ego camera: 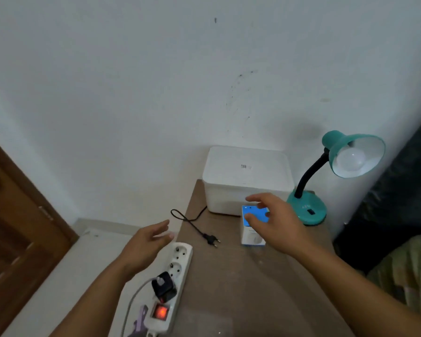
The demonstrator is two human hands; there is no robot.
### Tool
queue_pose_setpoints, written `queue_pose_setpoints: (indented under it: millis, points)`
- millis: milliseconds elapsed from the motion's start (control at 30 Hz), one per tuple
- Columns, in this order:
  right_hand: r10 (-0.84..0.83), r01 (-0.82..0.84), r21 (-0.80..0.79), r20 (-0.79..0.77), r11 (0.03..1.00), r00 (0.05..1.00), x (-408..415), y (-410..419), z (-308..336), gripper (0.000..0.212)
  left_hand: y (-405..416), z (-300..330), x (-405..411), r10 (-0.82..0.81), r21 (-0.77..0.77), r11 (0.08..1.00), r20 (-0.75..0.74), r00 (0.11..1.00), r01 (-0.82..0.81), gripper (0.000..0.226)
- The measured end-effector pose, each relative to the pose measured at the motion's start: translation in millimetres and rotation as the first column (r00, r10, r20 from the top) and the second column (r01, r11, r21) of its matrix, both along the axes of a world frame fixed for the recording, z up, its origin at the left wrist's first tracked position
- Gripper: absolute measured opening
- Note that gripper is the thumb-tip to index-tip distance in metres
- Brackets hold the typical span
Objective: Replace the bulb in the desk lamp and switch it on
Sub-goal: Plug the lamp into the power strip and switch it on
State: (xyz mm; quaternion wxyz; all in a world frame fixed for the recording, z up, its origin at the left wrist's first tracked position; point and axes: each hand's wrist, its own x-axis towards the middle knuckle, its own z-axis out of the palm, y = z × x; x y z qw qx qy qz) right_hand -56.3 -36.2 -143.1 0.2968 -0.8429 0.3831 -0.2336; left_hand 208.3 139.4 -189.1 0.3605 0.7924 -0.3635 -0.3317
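On the brown wooden tabletop, your left hand hovers with fingers spread and holding nothing, above the white power strip with a lit red switch. Right of the loose black two-pin plug, your right hand hangs unclenched over the blue-and-white bulb box, contact unclear. Far right stands the teal gooseneck desk lamp, white bulb fitted, unlit.

The right hand covers the upper right part of the bulb box, whose printed text is too blurred to read. The label on the white lidded container is too small to read. The power strip and its grey cable run off the bottom edge; the lamp cord passes behind the container, so its far end is hidden.
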Motion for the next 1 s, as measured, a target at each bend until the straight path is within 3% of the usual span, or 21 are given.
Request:
queue_pose_setpoints:
  millis: [267,500,700,800,1000]
  points:
    - [0.142,-0.131,0.170,-0.056,0.977,0.988,57,25,-33,0.036,14,-39,11,0.029,0.099,0.995,-0.110,0.993,-0.018,0.049]
    - [0.155,-0.090,0.273,-0.226,0.958,0.962,88,21,-76,0.043,14,-60,7,-0.003,0.082,0.996,-0.202,0.979,0.020,0.041]
    - [0.119,-0.037,0.219,-0.373,0.975,0.920,97,11,-105,0.043,17,-65,2,0.026,0.030,0.999,-0.176,0.984,-0.021,0.039]
    - [0.127,-0.058,0.179,-0.405,0.982,0.905,100,10,-112,0.033,18,-72,2,0.046,0.012,0.999,-0.234,0.971,-0.045,0.039]
    - [0.125,-0.055,0.170,-0.435,0.984,0.892,107,8,-120,0.039,20,-75,3,0.057,-0.021,0.997,-0.333,0.941,-0.068,0.036]
